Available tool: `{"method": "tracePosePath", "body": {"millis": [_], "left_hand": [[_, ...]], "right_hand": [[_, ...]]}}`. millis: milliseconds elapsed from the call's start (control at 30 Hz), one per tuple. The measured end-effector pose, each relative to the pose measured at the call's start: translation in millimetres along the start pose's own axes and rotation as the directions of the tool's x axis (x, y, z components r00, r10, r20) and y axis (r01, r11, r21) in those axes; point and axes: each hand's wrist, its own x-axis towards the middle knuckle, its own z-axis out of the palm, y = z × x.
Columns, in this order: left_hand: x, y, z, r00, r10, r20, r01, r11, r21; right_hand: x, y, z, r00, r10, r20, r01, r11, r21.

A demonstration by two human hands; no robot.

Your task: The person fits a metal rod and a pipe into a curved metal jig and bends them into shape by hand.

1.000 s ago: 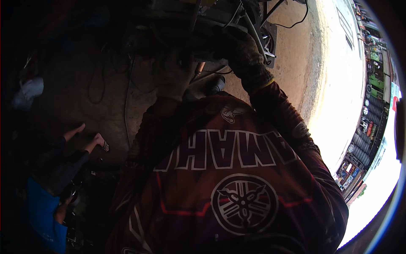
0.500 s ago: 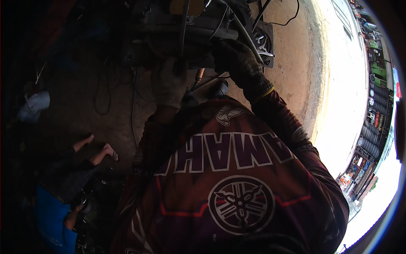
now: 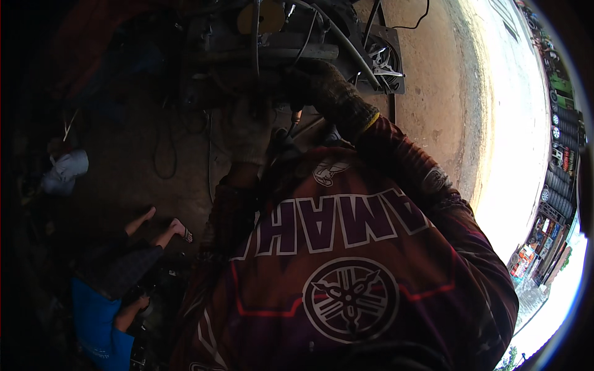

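Looking down past your dark red jersey, you have both gloved hands on the near side of the thick grey tube, which runs across the dark metal assembly straight ahead of you. Your left hand sits just short of the tube's middle, deep in shadow. Your right hand lies close by the tube's right end, and it has shifted a little left along it over the last second, so both hands now attend to nearly the same dark stretch. I cannot tell whether either hand's fingers are gripping, or whether the right glove touches the tube. A copper-brown handle shows between the gloves, nearer you than the tube. More of the assembly has come into view, including a tan disc beyond the tube, while a pale pole slants past its right end. Well left of the tube, on your near side, is a person in blue; far to its right, tyres line the roadside.
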Motion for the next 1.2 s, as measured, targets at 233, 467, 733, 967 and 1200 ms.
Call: {"method": "tracePosePath", "body": {"millis": [233, 467, 733, 967, 1200], "left_hand": [[1.5, 15.8, -18.5, 0.995, 0.036, 0.091, -0.047, 0.992, 0.118], [-1.7, 75.1, -48.0, 0.922, 0.388, 0.009, -0.387, 0.916, 0.107], [-7.4, 91.5, -44.4, 0.991, 0.136, -0.014, -0.137, 0.987, -0.082], [-9.3, 88.3, -51.7, 0.979, -0.197, -0.054, 0.161, 0.908, -0.387], [21.2, 14.5, -91.9, 0.912, -0.391, 0.121, 0.316, 0.484, -0.816]], "right_hand": [[-3.4, 11.2, -4.2, 0.998, -0.059, -0.016, 0.060, 0.995, 0.075], [-33.8, -7.1, -4.2, 0.992, -0.095, 0.080, 0.108, 0.979, -0.173], [-26.1, -23.8, -5.4, 0.751, -0.454, 0.479, 0.660, 0.509, -0.552], [-18.6, -33.2, -1.2, 0.839, -0.275, 0.470, 0.515, 0.679, -0.523], [-22.6, 16.1, -52.7, 0.921, -0.371, 0.115, 0.388, 0.870, -0.303]]}}
